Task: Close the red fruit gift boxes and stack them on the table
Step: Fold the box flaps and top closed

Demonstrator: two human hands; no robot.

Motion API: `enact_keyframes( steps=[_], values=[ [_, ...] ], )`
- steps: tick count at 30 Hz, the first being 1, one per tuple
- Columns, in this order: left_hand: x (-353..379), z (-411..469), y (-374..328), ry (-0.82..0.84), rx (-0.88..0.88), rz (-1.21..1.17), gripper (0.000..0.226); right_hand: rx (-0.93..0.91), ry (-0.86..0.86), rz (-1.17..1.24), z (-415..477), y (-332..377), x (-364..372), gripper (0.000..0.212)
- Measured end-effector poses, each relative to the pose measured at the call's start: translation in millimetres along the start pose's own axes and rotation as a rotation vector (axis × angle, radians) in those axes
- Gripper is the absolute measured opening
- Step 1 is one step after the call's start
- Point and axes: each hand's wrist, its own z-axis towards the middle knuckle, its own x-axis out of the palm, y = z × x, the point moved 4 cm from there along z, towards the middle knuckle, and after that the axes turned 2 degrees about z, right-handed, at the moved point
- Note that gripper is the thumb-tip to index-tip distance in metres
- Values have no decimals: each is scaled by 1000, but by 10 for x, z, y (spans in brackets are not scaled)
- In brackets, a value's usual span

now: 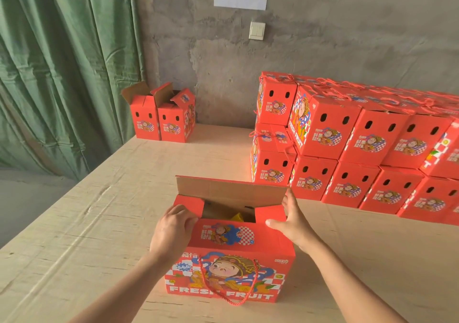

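A red fruit gift box with a cartoon print and a red rope handle stands near the table's front edge. Its near top flap is folded down, the far flap stands upright showing brown cardboard, and something yellow shows inside. My left hand lies over the left side flap, fingers curled on it. My right hand presses the right side flap with straight fingers, thumb on the near flap. A two-high stack of closed red boxes fills the right side.
Two open red boxes stand at the table's far left against the grey wall. A green curtain hangs on the left. The pale wooden table stretches between them. A paper sign and a light switch are on the wall.
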Motion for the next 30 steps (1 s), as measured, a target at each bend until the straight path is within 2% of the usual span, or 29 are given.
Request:
enact_keyframes(
  steps=[3, 5, 7, 9, 12, 13, 14, 16, 18, 19, 22, 26, 30],
  values=[
    [-12, -15, -15, -23, 60, 7, 8, -56, -10, -55, -5, -114, -58, 70],
    [-35, -37, -55, -39, 95, 13, 11, -54, 18, -105, -24, -192, -91, 58],
    [-70, -83, -110, -101, 211, 49, 4, -35, 75, -97, -42, -213, -113, 65],
    [-77, -133, -176, -144, 336, 83, 27, -27, 132, -94, -42, -225, -123, 78],
    [-115, -5, -263, -159, 277, 104, 58, -27, 169, -96, -55, -226, -112, 89],
    [-102, 102, -253, -116, 211, 131, 68, -20, 174, -94, -59, -225, -111, 86],
    [-74, 228, -221, -3, 142, 163, 80, -14, 178, -95, -64, -220, -113, 78],
    [53, 462, -71, 346, 72, 283, 105, -9, 176, -126, -51, -215, -141, 58],
    [194, 590, 78, 662, 85, 403, 108, -22, 169, -213, -8, -190, -194, 46],
    [241, 622, 138, 749, 94, 423, 104, -37, 163, -271, 11, -168, -222, 43],
    [306, 684, 226, 788, 134, 431, 100, -111, 155, -411, 27, -74, -253, 40],
    [353, 686, 218, 746, 194, 487, 87, -240, 192, -529, 14, -24, -216, 52],
    [364, 673, 200, 746, 195, 487, 85, -269, 182, -555, 39, -77, -206, 43]
  ],
)
